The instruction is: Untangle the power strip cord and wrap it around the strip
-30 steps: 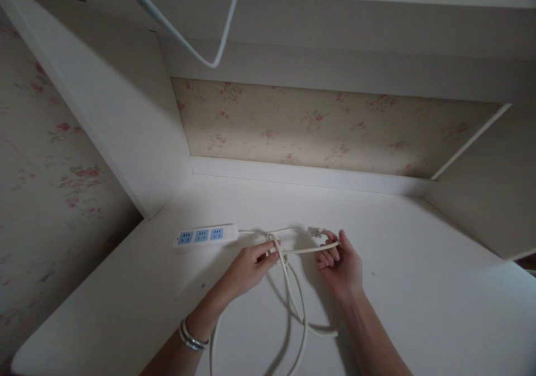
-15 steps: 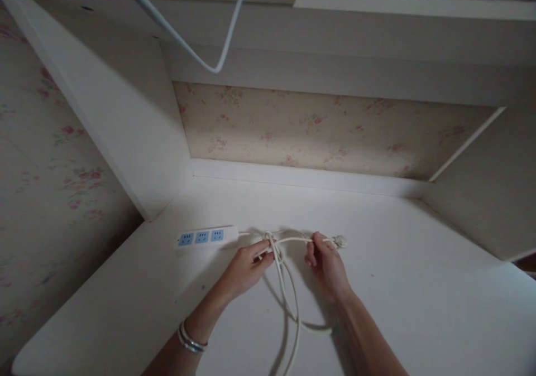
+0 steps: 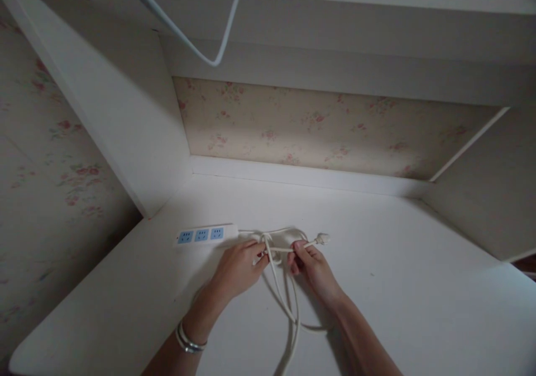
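Note:
A white power strip with blue socket faces lies on the white desktop, left of my hands. Its cream power cord runs right from the strip into a loose tangle and loops down toward me. My left hand pinches the cord at the tangle's left side. Close to the plug, my right hand grips the cord between thumb and fingers. The plug sticks out past my right fingertips, pointing right. A short stretch of cord runs between both hands, across the tangle.
The white desktop sits within a cabinet, with side panels left and right. A thin white rod or cable bends down from above. Floral wallpaper covers the back wall, below an overhead shelf.
My right hand has moved left and slightly down, drawing the plug left with it. The hands are closer together. My left hand has shifted a little left.

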### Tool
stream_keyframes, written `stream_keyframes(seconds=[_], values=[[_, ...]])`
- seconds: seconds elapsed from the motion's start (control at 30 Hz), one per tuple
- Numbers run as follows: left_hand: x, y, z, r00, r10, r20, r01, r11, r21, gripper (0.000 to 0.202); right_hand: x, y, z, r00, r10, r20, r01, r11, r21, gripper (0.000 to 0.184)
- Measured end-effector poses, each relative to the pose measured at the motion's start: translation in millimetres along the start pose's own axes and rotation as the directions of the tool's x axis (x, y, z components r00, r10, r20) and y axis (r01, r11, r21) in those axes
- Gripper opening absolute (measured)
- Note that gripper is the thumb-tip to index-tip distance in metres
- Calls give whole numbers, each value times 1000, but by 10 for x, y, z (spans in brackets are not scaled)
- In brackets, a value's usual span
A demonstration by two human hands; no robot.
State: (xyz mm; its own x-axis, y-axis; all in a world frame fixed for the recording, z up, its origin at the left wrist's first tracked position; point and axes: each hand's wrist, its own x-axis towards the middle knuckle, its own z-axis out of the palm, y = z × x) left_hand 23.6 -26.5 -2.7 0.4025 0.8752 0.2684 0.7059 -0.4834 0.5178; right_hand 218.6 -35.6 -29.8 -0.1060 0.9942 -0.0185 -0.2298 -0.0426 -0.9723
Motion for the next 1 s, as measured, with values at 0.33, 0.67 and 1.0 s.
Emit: stream_keyframes(seconds=[0.33,0.67,1.0], values=[[2,76,78,997,72,33,-74,995,61,20,-79,-5,170,991,28,128,-1,978,-207,38],[19,4,67,998,-21,-52,20,999,-36,26,-112,-72,182,992,87,88,-65,972,-225,23],[60,-67,47,964,-216,-156,170,949,-264,34,46,-102,-82,927,-26,-374,35,999,18,29]])
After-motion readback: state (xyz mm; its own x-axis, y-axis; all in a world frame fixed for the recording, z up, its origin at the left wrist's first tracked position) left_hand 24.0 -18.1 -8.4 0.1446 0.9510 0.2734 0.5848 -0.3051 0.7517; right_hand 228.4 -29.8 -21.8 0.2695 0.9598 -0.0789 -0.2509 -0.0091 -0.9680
